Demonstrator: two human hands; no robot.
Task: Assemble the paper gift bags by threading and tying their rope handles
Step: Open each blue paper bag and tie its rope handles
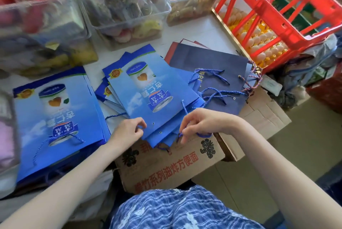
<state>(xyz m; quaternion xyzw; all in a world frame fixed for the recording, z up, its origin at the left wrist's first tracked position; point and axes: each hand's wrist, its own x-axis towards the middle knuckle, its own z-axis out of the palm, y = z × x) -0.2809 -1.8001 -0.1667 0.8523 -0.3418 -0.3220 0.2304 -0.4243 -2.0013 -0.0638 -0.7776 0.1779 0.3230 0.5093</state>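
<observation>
Several flat gift bags (153,90), cardboard box (166,164), red crate (288,6)

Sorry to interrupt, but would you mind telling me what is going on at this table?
A person is fitting rope handles to paper gift bags. The left hand pinches the near edge of a light blue bag by its eyelets, while the right hand pinches a blue rope at that edge. Another bag with its rope on lies to the left, navy bags behind.

Flat blue gift bag (157,97) (eyelets showing) with blue rope (185,107) threaded
</observation>
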